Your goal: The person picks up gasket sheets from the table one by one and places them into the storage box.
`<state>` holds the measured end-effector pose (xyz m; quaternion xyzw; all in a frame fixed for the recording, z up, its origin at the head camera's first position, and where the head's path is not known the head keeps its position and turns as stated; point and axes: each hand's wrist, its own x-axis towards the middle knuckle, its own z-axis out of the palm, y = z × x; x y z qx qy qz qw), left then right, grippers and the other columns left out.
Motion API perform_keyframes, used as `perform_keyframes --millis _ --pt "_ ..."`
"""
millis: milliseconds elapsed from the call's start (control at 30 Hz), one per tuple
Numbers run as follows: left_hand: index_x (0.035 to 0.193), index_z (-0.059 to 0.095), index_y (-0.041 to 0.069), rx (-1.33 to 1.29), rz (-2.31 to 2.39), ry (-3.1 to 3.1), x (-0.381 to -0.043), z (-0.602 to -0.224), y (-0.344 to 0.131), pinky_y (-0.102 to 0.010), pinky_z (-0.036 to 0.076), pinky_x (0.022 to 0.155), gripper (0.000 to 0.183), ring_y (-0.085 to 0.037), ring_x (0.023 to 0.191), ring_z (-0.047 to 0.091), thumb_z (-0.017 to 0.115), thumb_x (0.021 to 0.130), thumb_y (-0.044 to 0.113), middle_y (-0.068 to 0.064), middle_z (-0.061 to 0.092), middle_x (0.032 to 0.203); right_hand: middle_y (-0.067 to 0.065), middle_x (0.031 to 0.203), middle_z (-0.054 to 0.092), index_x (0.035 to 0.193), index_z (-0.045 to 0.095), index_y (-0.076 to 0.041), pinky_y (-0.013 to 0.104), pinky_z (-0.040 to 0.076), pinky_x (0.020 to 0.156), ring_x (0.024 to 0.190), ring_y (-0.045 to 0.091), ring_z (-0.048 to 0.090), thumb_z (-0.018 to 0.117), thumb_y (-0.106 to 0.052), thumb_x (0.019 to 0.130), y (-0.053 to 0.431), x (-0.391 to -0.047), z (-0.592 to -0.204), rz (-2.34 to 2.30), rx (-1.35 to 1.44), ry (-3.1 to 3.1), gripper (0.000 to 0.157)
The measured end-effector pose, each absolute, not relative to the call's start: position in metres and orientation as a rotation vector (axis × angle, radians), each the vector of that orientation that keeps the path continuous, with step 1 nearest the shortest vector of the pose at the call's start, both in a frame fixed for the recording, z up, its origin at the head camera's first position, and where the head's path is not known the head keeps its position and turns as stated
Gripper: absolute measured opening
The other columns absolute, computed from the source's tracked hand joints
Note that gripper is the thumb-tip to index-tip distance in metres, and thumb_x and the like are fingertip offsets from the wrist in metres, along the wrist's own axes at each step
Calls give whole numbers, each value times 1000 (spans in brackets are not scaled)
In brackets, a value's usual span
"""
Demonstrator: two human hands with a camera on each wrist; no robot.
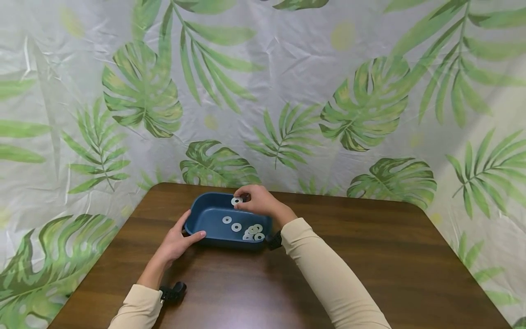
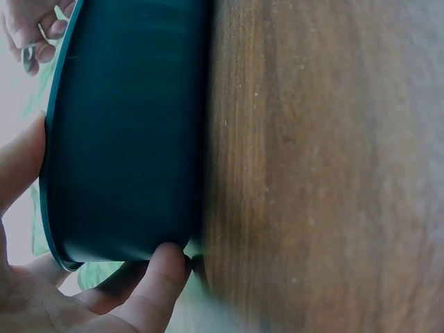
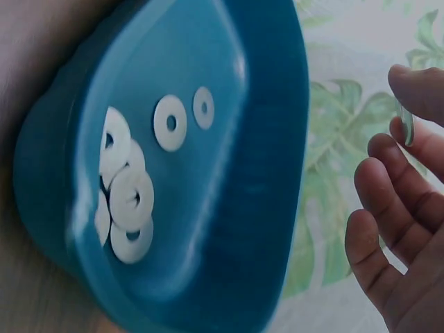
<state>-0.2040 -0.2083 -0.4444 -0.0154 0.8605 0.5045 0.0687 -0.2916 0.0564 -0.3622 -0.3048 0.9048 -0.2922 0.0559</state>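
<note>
A blue rectangular tub stands on the table with several flat metal washers inside. Most of the washers lie overlapped at the tub's right end, while two lie apart near its middle. My left hand grips the tub's left end, thumb on the front rim and fingers against the outer wall. Above the tub's back right part, my right hand pinches one washer between thumb and forefinger. In the right wrist view that held washer appears nearly edge-on, above the rim, with the other fingers loosely bent.
The dark wooden table extends in front of the tub and to its right. Behind its far edge hangs a pale sheet printed with green leaves. Each wrist wears a black strap device, such as the left one.
</note>
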Motion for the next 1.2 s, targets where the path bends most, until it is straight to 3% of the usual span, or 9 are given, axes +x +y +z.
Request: perform_keyframes --millis 333,867,1200 --pt "161 10 16 -75 1546 2583 -204 -443 -206 -66 21 118 90 -49 150 18 68 94 34 -25 12 165 3 114 70 122 69 -13 28 52 84 98 15 62 71 -27 92 43 -289 -368 -893 -941 2737 33" --pt "161 10 17 -73 1561 2580 -206 -444 -208 -65 21 119 92 -48 151 16 69 93 34 -25 12 165 4 121 67 124 66 -14 35 54 93 110 20 64 71 -28 93 39 -289 -377 -867 -905 2667 34" --pt "161 10 16 -77 1554 2589 -204 -444 -208 -65 21 119 91 -49 150 16 68 94 34 -24 12 165 2 117 69 120 67 -16 32 54 90 107 17 64 73 -29 91 36 -286 -381 -854 -920 2623 32"
